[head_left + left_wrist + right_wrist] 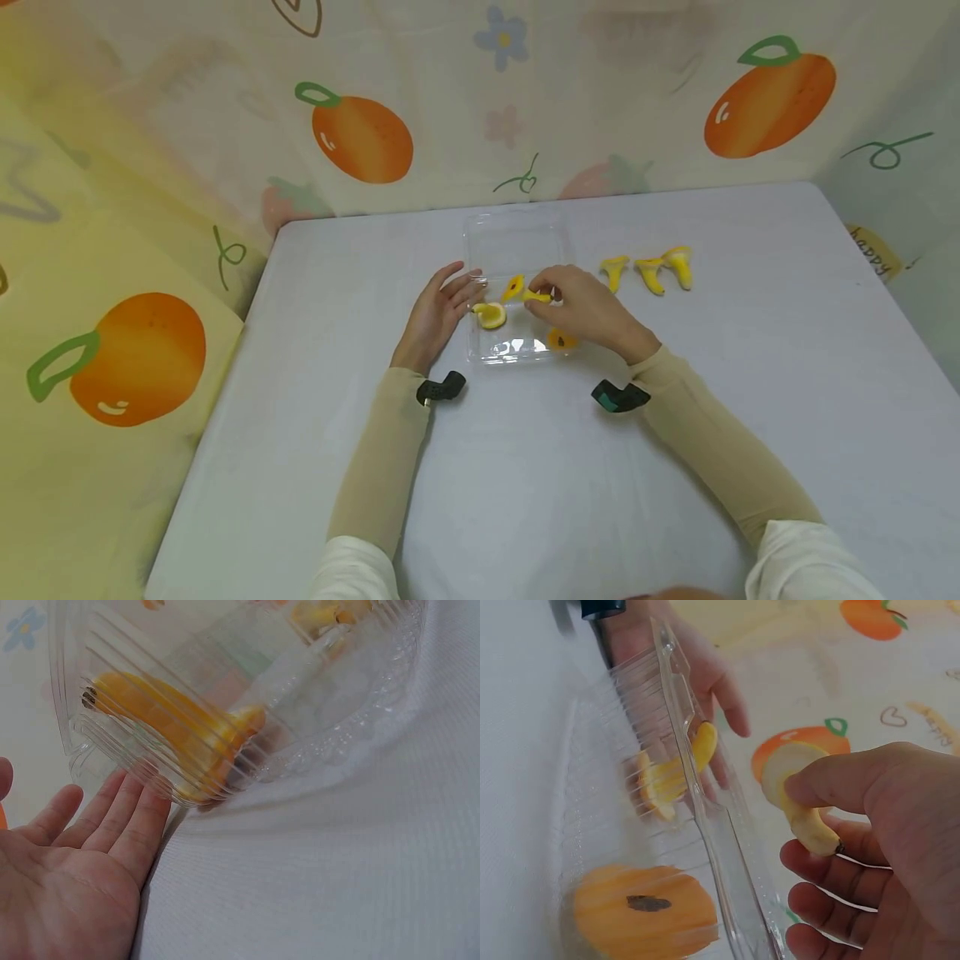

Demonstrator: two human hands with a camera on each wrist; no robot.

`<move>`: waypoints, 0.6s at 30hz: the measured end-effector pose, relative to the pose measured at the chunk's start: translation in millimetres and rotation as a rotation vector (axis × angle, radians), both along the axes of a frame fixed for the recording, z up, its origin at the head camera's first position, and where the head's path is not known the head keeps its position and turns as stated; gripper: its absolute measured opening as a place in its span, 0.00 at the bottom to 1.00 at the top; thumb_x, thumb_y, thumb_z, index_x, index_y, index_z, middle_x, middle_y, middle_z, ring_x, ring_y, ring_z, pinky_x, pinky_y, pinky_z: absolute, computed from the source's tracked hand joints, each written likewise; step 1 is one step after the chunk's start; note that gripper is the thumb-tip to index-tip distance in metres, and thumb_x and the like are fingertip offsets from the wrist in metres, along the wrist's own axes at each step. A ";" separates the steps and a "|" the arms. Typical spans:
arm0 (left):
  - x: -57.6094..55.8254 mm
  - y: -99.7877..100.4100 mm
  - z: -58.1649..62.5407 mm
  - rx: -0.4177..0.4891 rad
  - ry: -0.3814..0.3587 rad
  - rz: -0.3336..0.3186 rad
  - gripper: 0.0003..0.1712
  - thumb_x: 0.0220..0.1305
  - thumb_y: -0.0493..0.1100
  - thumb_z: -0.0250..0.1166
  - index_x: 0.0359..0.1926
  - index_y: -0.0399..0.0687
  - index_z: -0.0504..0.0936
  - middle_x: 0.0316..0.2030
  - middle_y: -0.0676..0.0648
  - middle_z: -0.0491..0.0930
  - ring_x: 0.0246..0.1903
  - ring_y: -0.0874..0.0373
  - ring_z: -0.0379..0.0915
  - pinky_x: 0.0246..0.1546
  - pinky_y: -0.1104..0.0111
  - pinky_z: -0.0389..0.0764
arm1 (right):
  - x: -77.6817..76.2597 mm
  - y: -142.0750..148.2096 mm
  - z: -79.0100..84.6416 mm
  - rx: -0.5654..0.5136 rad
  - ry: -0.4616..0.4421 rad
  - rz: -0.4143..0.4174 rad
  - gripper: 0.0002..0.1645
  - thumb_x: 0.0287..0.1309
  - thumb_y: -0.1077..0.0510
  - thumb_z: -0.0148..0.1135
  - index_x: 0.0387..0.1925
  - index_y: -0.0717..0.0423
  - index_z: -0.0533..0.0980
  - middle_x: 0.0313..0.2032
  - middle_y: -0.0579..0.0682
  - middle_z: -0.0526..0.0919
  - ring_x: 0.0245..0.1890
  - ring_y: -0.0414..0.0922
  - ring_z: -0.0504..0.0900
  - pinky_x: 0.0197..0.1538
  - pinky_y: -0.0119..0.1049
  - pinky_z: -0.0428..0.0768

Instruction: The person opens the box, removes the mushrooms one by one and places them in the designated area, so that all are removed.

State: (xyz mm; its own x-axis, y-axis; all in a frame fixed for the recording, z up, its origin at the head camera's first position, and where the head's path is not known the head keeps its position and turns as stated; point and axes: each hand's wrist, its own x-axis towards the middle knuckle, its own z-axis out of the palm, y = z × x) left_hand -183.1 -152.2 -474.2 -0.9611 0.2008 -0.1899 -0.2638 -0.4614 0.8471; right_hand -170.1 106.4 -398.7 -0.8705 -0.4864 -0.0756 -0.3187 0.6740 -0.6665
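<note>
My right hand [583,307] pinches a yellow mushroom-shaped piece [810,825] between thumb and fingers, over a clear plastic container [498,358]. The piece has a pale flared cap and a curved stem with a dark tip. Inside the container, a similar piece [491,317] lies near the left wall, another piece [513,288] stands toward the back, and a rounder orange one [561,339] with a dark centre sits at the front right. At the container's left wall is my left hand [438,315], palm up, fingers loosely extended, its fingertips right at the plastic in the left wrist view.
Three more yellow pieces lie in a row right of the container: a left one [614,272], a middle one [650,276] and a right one [678,267]. The container's clear lid [517,237] is folded back. A white cloth [525,483] covers the table; a fruit-print curtain [450,83] hangs behind.
</note>
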 end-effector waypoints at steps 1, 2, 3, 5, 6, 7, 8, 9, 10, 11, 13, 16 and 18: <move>0.3 0.0 0.2 0.001 0.001 -0.001 0.32 0.83 0.54 0.42 0.77 0.42 0.55 0.72 0.34 0.65 0.72 0.40 0.65 0.73 0.56 0.71 | -0.1 0.8 0.2 -0.005 0.001 -0.004 0.20 0.67 0.48 0.63 0.53 0.56 0.80 0.47 0.52 0.82 0.48 0.52 0.76 0.50 0.43 0.78; 0.5 0.0 0.3 0.001 0.003 -0.002 0.32 0.83 0.54 0.41 0.77 0.42 0.55 0.72 0.34 0.65 0.72 0.40 0.65 0.73 0.56 0.71 | -0.1 1.6 0.4 -0.009 0.003 -0.007 0.20 0.67 0.48 0.63 0.53 0.57 0.80 0.47 0.52 0.83 0.48 0.52 0.76 0.50 0.43 0.78; 0.6 -0.1 0.3 0.004 0.005 -0.004 0.32 0.83 0.54 0.41 0.77 0.42 0.55 0.72 0.34 0.65 0.72 0.40 0.65 0.73 0.56 0.71 | -0.2 2.5 0.4 -0.011 0.005 -0.012 0.20 0.67 0.48 0.63 0.53 0.57 0.80 0.47 0.52 0.83 0.47 0.52 0.76 0.50 0.43 0.78; 0.7 -0.5 0.0 0.013 0.007 -0.006 0.32 0.83 0.54 0.42 0.77 0.41 0.55 0.72 0.33 0.65 0.72 0.40 0.65 0.73 0.56 0.71 | -0.8 4.0 -0.1 -0.017 0.006 -0.022 0.21 0.66 0.47 0.63 0.52 0.56 0.80 0.48 0.52 0.83 0.47 0.51 0.76 0.50 0.43 0.78; 0.6 -0.8 -0.2 0.017 0.008 -0.007 0.32 0.83 0.54 0.42 0.77 0.41 0.55 0.72 0.33 0.65 0.72 0.40 0.65 0.73 0.56 0.71 | -1.0 4.9 -0.1 -0.020 0.007 -0.027 0.21 0.66 0.47 0.63 0.52 0.56 0.80 0.48 0.52 0.83 0.47 0.51 0.76 0.50 0.42 0.78; 0.5 -0.7 -0.7 0.020 0.007 -0.007 0.32 0.83 0.54 0.42 0.77 0.41 0.55 0.72 0.33 0.65 0.72 0.40 0.65 0.73 0.56 0.71 | -1.3 6.3 -0.2 -0.025 0.007 -0.031 0.21 0.66 0.47 0.63 0.52 0.56 0.80 0.48 0.52 0.83 0.47 0.50 0.75 0.50 0.42 0.77; 0.4 -0.5 -1.0 0.024 0.007 -0.008 0.32 0.83 0.54 0.42 0.77 0.41 0.55 0.72 0.33 0.65 0.72 0.40 0.65 0.73 0.56 0.71 | -1.6 7.9 -0.3 -0.029 0.008 -0.033 0.21 0.67 0.47 0.63 0.53 0.56 0.80 0.49 0.52 0.82 0.47 0.50 0.75 0.50 0.43 0.77; 0.3 -0.4 -1.3 0.027 0.006 -0.009 0.32 0.83 0.54 0.42 0.77 0.41 0.55 0.72 0.33 0.65 0.72 0.40 0.65 0.73 0.56 0.71 | -2.1 9.6 -0.5 -0.036 0.011 -0.041 0.21 0.66 0.47 0.63 0.52 0.56 0.80 0.48 0.52 0.83 0.47 0.50 0.75 0.50 0.42 0.77; 0.2 -0.3 -1.6 0.028 0.005 -0.009 0.32 0.82 0.54 0.43 0.77 0.41 0.55 0.72 0.33 0.65 0.72 0.40 0.65 0.73 0.56 0.71 | -2.6 11.4 0.0 -0.046 0.014 -0.047 0.20 0.66 0.47 0.63 0.52 0.56 0.80 0.48 0.52 0.82 0.47 0.50 0.75 0.51 0.43 0.77; 0.1 -0.2 -1.8 0.029 0.004 -0.009 0.32 0.82 0.54 0.43 0.77 0.41 0.55 0.72 0.34 0.66 0.72 0.40 0.65 0.73 0.56 0.71 | -2.9 13.1 0.8 -0.053 0.017 -0.054 0.20 0.66 0.48 0.63 0.52 0.56 0.80 0.48 0.52 0.83 0.47 0.50 0.75 0.51 0.43 0.77; -0.1 0.0 -1.9 0.030 0.002 -0.009 0.32 0.82 0.54 0.43 0.77 0.41 0.55 0.72 0.34 0.65 0.72 0.40 0.65 0.73 0.57 0.72 | -3.9 16.5 3.2 -0.067 0.018 -0.069 0.19 0.66 0.48 0.63 0.51 0.56 0.80 0.48 0.53 0.82 0.47 0.51 0.75 0.51 0.43 0.76; -0.4 -0.1 -1.7 0.032 0.001 -0.008 0.32 0.82 0.54 0.43 0.77 0.41 0.55 0.72 0.33 0.65 0.71 0.41 0.66 0.72 0.57 0.72 | -5.7 21.0 6.9 -0.069 0.020 -0.093 0.19 0.66 0.48 0.64 0.51 0.55 0.80 0.47 0.53 0.82 0.47 0.51 0.75 0.50 0.43 0.76; -0.6 -0.5 -1.5 0.037 0.001 -0.006 0.32 0.83 0.53 0.42 0.77 0.40 0.54 0.72 0.32 0.64 0.69 0.43 0.69 0.72 0.58 0.73 | -7.2 24.4 8.5 -0.068 0.015 -0.105 0.19 0.67 0.48 0.63 0.52 0.56 0.80 0.47 0.53 0.82 0.47 0.51 0.75 0.50 0.43 0.76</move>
State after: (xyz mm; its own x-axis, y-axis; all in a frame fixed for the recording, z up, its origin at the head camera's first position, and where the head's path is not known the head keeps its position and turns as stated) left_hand -183.7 -152.7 -475.7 -0.9600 0.2137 -0.1808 -0.2655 -0.4910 0.8297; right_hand -177.3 130.7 -390.2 -0.9175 -0.3963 -0.0322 -0.2593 0.6578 -0.7072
